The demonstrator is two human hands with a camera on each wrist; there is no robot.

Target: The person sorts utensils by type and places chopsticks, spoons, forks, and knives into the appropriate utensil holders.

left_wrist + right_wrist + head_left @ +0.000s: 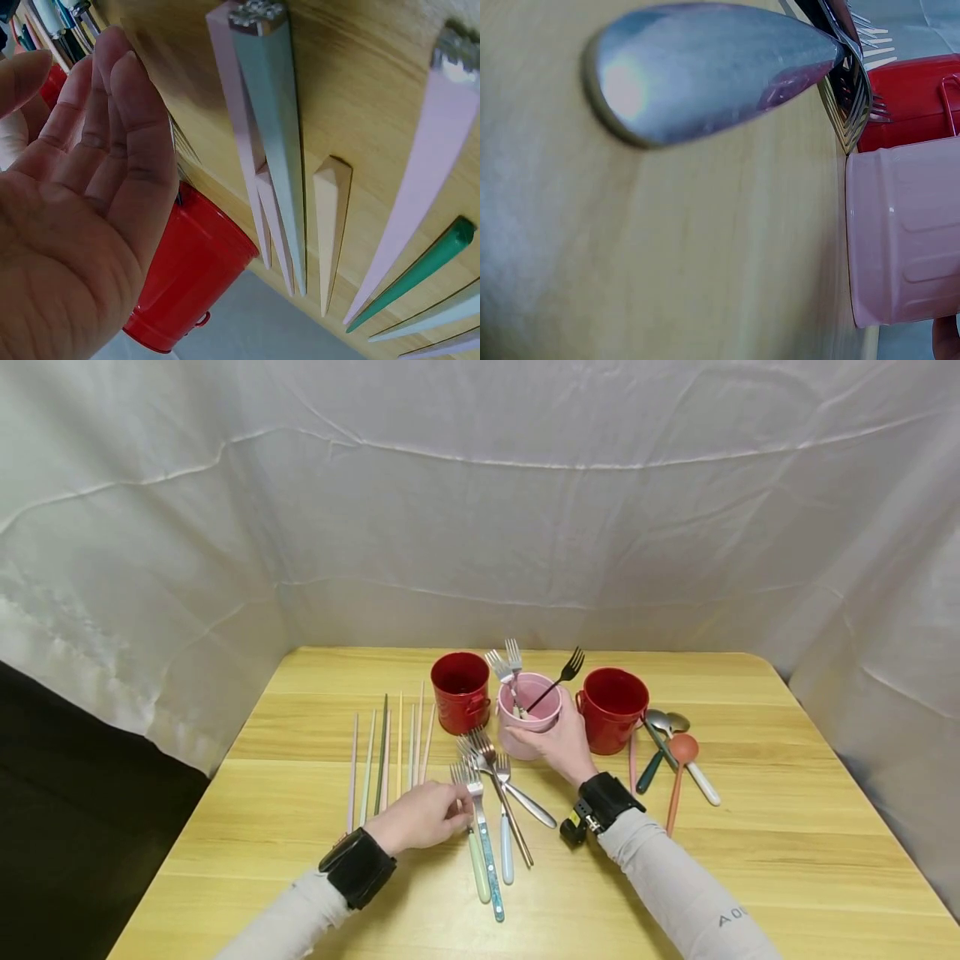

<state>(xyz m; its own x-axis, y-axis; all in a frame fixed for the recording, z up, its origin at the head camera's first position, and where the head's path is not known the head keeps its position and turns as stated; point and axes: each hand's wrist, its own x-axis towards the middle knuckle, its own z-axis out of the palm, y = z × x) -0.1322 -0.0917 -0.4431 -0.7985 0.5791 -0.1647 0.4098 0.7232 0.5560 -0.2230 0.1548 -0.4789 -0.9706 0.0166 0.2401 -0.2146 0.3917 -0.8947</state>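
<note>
A pink bucket [517, 745] stands between two red ones, with several forks leaning inside, one a black fork [561, 677]. My right hand [561, 743] grips its right side, thumb across the front; in the right wrist view only a fingertip [946, 341] shows beside the pink wall. My left hand [429, 814] is over the left edge of a loose pile of forks, its fingertips beside a green-handled fork [478, 867]. In the left wrist view the left hand [90, 187] has loosely bent fingers and the thumb apart, with nothing seen between them. Also in the pile lies a blue-handled fork [491, 868].
Several chopsticks [400, 743] lie side by side at the left. One red bucket [459, 697] stands left of the pink one, another red bucket [611, 714] right of it. Several spoons, among them an orange spoon [683, 750], lie at the right. A pale curtain [480, 543] hangs behind the table.
</note>
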